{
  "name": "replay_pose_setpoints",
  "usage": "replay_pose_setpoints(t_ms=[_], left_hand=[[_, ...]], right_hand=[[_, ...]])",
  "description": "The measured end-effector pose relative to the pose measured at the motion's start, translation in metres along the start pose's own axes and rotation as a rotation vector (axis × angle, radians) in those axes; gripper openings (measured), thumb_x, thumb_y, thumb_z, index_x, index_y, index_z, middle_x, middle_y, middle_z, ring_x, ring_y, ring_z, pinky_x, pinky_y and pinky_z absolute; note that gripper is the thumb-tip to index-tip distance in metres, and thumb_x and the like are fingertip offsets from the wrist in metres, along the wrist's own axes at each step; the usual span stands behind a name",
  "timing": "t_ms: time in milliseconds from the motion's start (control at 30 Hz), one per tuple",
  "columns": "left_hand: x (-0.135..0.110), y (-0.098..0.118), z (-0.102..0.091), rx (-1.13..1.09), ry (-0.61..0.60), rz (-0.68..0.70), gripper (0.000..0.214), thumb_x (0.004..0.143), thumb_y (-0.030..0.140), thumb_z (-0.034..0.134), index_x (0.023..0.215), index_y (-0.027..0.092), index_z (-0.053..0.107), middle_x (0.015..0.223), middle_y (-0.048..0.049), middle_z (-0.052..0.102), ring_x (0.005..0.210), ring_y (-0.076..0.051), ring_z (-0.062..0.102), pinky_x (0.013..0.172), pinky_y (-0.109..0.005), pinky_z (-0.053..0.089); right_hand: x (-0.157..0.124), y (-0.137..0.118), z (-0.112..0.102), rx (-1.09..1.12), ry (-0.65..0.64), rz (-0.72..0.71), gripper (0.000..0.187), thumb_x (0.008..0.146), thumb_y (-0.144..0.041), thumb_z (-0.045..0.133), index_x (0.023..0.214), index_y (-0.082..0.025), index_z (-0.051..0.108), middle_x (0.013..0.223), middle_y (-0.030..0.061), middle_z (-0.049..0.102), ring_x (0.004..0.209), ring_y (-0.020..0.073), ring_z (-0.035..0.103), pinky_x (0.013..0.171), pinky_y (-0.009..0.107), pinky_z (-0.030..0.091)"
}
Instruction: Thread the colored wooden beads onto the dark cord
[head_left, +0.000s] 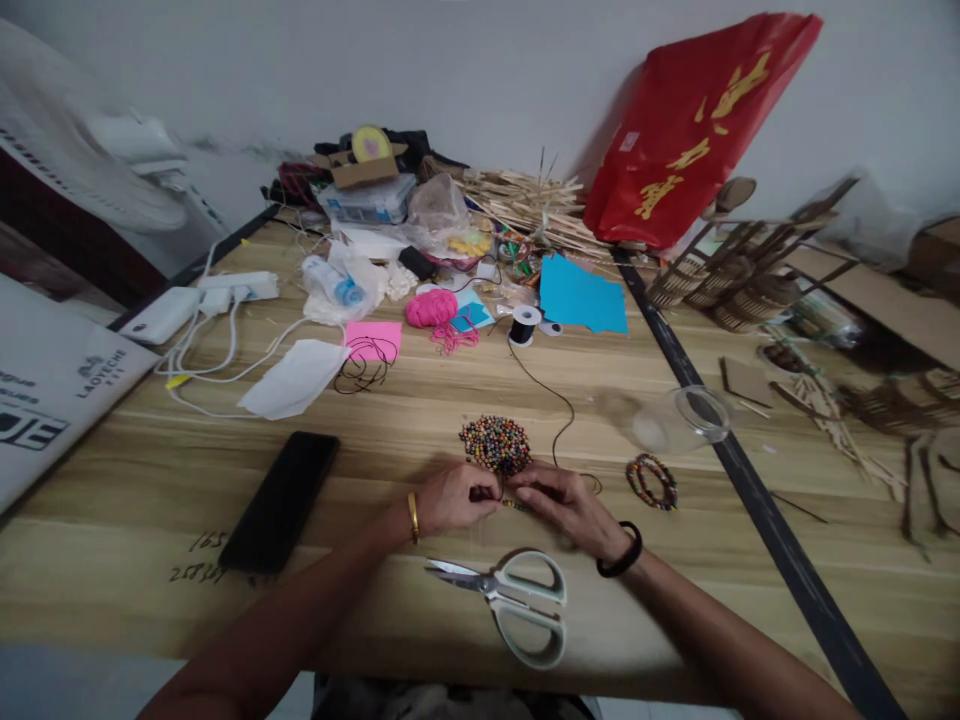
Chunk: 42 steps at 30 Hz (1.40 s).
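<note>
Close together at the middle of the table, my left hand (456, 497) and my right hand (574, 508) pinch a thin cord. A short row of small beads (512, 504) sits on it between the fingertips. Just beyond my fingers lies a heap of multicoloured beads (495, 440). Black cord (568, 400) runs from a spool (523, 328) toward my right hand, where part of it is hidden. Scissors (491, 585) with pale handles lie slightly open in front of my hands. Right of my right hand rests a coiled beaded bracelet (651, 482).
A black phone (281, 503) lies at left, near a white power strip (238, 287) with cables. Farther back are pink yarn (431, 308), blue paper (583, 295) and a red bag (697, 130). A clear round container (701, 415) stands at right.
</note>
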<state>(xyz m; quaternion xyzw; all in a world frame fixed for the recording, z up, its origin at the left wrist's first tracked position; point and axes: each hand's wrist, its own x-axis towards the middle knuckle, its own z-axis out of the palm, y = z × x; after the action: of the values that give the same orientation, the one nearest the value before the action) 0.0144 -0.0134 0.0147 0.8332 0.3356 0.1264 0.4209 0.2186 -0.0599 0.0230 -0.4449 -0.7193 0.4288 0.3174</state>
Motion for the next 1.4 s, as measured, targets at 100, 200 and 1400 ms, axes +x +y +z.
replay_pose_setpoints(t_ms=[100, 200, 1400], left_hand=[[0.0, 0.001, 0.001, 0.037, -0.001, 0.05, 0.008, 0.074, 0.014, 0.06, 0.069, 0.016, 0.066, 0.066, 0.0008, 0.066, 0.061, -0.011, 0.056, 0.061, -0.019, 0.039], [0.0, 0.0, 0.001, 0.053, -0.002, 0.072, 0.008, 0.075, 0.014, 0.06, 0.07, 0.016, 0.066, 0.067, 0.0004, 0.066, 0.062, -0.011, 0.056, 0.061, -0.019, 0.039], [-0.001, 0.001, 0.003, 0.026, -0.023, 0.096, 0.006, 0.072, 0.017, 0.065, 0.067, 0.015, 0.068, 0.072, 0.0001, 0.063, 0.062, -0.009, 0.053, 0.057, -0.018, 0.035]], right_hand=[[0.001, 0.006, 0.01, 0.108, 0.047, 0.06, 0.03, 0.09, -0.042, 0.051, 0.094, -0.017, 0.069, 0.087, 0.0064, 0.065, 0.077, 0.0157, 0.058, 0.067, 0.026, 0.046], [0.002, 0.01, 0.016, 0.238, 0.081, 0.139, 0.033, 0.087, -0.046, 0.055, 0.093, -0.016, 0.069, 0.071, 0.0021, 0.059, 0.056, 0.0103, 0.05, 0.051, 0.022, 0.04], [0.01, 0.004, 0.042, 0.686, 0.234, 0.238, 0.026, 0.074, -0.04, 0.07, 0.075, -0.018, 0.058, 0.052, -0.0055, 0.051, 0.04, 0.0054, 0.041, 0.036, 0.015, 0.034]])
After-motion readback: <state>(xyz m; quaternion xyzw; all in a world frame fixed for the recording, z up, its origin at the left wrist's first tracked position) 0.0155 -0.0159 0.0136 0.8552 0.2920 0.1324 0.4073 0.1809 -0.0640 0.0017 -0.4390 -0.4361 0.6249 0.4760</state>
